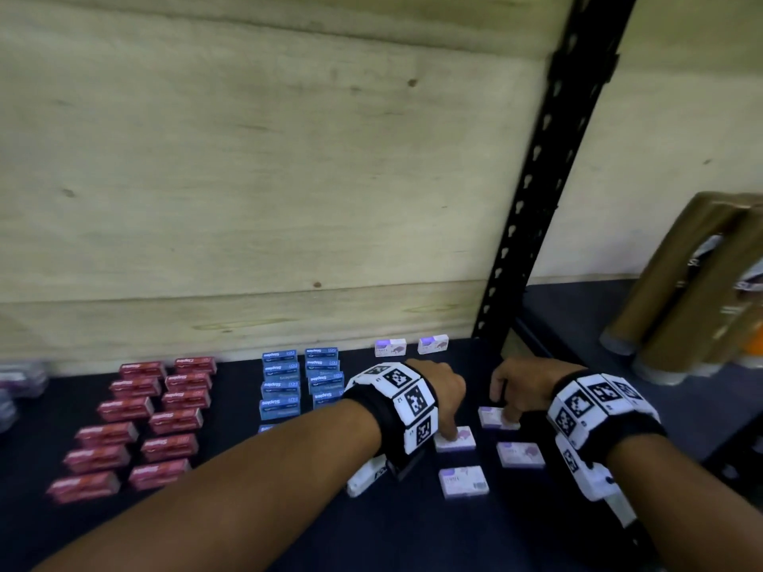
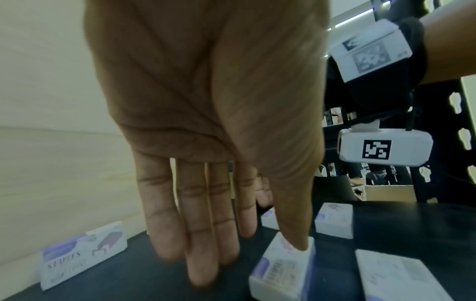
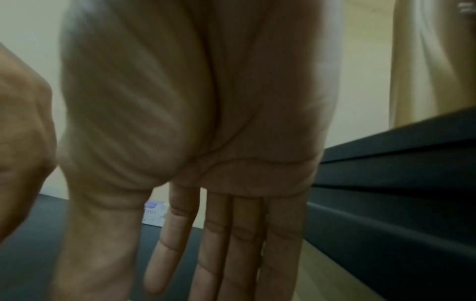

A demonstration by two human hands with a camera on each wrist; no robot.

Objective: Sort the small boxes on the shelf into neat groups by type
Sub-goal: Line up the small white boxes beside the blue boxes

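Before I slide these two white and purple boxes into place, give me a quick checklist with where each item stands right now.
1. Left hand touches its white box: ok, the thumb presses its top.
2. Right hand touches its white box: ok, a finger rests on it.
3. Firm grip on either: not ok, fingers straight, nothing pinched.
4. Red boxes grouped: ok.
5. Blue boxes grouped: ok.
6. White boxes neat: not ok, two at the back wall, the near ones spaced unevenly.
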